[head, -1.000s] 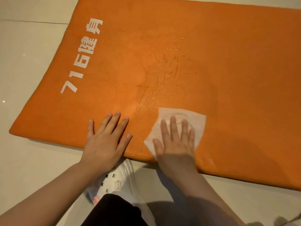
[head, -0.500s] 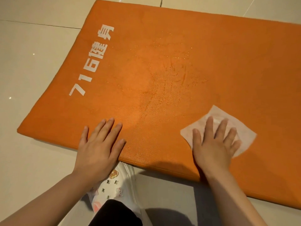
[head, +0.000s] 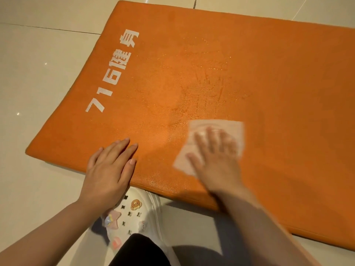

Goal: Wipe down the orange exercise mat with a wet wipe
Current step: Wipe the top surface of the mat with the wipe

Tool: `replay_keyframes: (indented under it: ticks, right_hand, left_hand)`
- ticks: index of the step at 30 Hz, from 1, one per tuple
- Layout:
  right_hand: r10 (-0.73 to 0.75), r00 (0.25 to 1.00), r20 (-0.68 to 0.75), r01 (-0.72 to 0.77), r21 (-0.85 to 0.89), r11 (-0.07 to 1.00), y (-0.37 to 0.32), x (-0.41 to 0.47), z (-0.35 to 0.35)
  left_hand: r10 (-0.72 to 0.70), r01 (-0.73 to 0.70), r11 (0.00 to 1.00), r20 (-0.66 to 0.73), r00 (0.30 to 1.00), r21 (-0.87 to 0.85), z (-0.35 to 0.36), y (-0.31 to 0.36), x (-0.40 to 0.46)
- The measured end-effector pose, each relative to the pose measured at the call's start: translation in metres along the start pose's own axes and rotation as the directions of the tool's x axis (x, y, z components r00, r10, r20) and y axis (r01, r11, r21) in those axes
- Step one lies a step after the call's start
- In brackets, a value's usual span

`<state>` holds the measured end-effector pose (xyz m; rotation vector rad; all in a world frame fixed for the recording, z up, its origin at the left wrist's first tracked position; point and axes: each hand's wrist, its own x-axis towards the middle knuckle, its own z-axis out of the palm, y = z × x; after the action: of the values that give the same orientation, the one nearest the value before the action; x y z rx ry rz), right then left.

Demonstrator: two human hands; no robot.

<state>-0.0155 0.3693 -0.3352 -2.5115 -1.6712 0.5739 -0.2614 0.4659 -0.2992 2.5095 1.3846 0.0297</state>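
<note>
Two hands: both flat on the mat, near its front edge.
Shoe: white clog with small charms [head: 134,217], on pale floor tiles [head: 38,73], tucked just under the mat's near edge.
Left hand [head: 109,169]: fingers straight and together, palm down, pressed on bare mat, holding nothing.
Right hand [head: 215,160]: blurred, fingers spread wide, pressed flat on top of the wipe.
Wipe: thin white wet wipe [head: 236,131], opened out flat, lying on the mat beneath the right hand.
Mat: orange padded exercise mat with white lettering [head: 288,93], flat on the floor.
Done: wet streaks and droplets glistening mid-mat, beyond the wipe.
Left: probably most of it; lettered end and far right side looked dry.
</note>
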Motion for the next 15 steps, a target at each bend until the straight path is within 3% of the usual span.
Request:
replay_keyframes:
  ticks: [2, 4, 8, 10, 12, 15]
  right_hand:
    - [0.225, 0.974, -0.024, -0.227, -0.059, 0.972, 0.056, -0.002, -0.008]
    - [0.399, 0.915, 0.057, -0.397, -0.048, 0.917, 0.094, -0.010, -0.024]
    - [0.505, 0.859, 0.085, -0.508, 0.016, 0.861, 0.079, -0.018, -0.028]
    - [0.401, 0.915, 0.045, -0.401, -0.014, 0.916, 0.034, -0.022, -0.009]
    - [0.161, 0.985, -0.059, -0.160, 0.032, 0.987, -0.026, -0.032, 0.008]
    - [-0.176, 0.984, 0.013, 0.174, 0.092, 0.980, -0.098, -0.045, 0.018]
  left_hand:
    - [0.008, -0.008, 1.000, -0.005, 1.000, -0.001, 0.000, -0.001, 0.000]
    - [0.016, -0.016, 1.000, -0.012, 1.000, 0.006, 0.001, -0.001, 0.001]
    - [0.006, -0.005, 1.000, -0.037, 0.999, 0.026, -0.002, 0.004, 0.012]
    - [-0.035, 0.034, 0.999, -0.063, 0.997, -0.011, -0.004, 0.004, 0.017]
    - [-0.059, 0.054, 0.997, -0.088, 0.994, -0.060, -0.003, 0.001, 0.017]
    - [-0.027, 0.023, 0.998, -0.092, 0.995, -0.051, -0.002, -0.006, 0.013]
